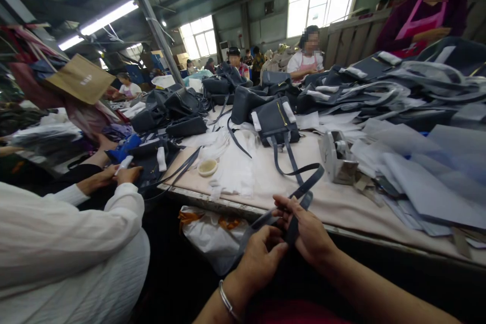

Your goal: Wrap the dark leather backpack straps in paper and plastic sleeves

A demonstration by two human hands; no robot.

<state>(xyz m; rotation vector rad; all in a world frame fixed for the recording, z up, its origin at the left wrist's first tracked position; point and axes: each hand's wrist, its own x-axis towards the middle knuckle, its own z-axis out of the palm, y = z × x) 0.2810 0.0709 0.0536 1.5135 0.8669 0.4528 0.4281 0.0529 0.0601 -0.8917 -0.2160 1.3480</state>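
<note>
My left hand [261, 258] and my right hand [309, 230] are both closed on a long dark blue-grey bag strap [299, 195] just below the table's front edge [243, 206]. The strap runs up onto the table to a dark grey handbag [275, 121] standing upright near the middle. A silver bangle sits on my left wrist. My fingers pinch the strap where it folds between the two hands.
A grey tape dispenser [336, 157] stands right of the strap. Stacks of grey sheets [429, 172] fill the right side. White paper [235, 162] and a small round dish [208, 167] lie left. A co-worker in white [68, 243] sits at my left. More bags [182, 106] are piled behind.
</note>
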